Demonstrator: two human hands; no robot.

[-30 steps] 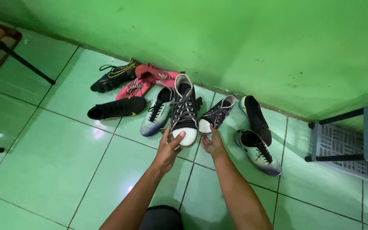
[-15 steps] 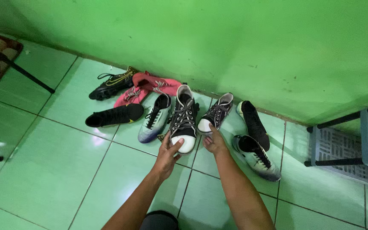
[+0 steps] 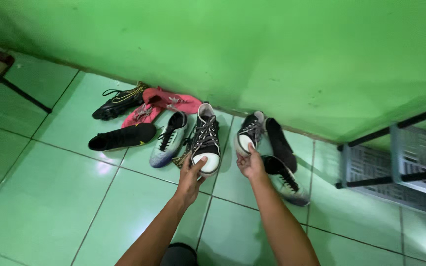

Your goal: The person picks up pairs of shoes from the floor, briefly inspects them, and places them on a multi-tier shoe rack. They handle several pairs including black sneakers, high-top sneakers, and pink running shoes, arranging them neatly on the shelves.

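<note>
Sneakers, 2 black high-tops with white toe caps: the left hand grips the toe of one on the floor, the right hand clasps the other, tipped up. Holding both by the toes seems steadiest. Half a second ago the right one lay flatter.

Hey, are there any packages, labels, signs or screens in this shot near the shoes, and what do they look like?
None in view: no package, sign, screen or readable label.
Only shoes lie on the green tiled floor.
The left hand grips the toe of a black lace-up sneaker with a white toe cap; the right hand lifts its mate.
</note>
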